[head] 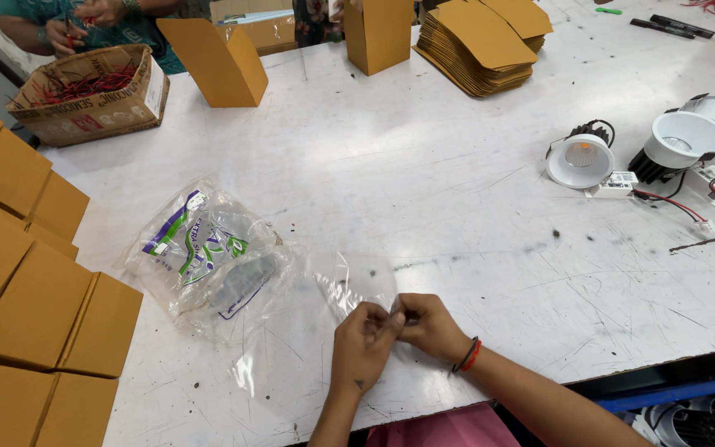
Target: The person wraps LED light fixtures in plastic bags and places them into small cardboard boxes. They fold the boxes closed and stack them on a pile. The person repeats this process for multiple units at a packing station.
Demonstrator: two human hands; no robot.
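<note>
My left hand [361,343] and my right hand [429,325] meet near the front edge of the white table [424,165], fingertips pinched together on the edge of a small clear plastic bag [349,285] that lies flat on the table. Just left of it sits a larger crumpled clear bag [208,258] with green and purple print. A black and red band circles my right wrist.
Closed brown boxes [26,290] line the left side. A flat stack of brown cardboard [477,45] and upright cartons stand at the back. White round downlights [581,159] with wires lie at right. Another person's hands work over a carton of red wires [93,91] at far left.
</note>
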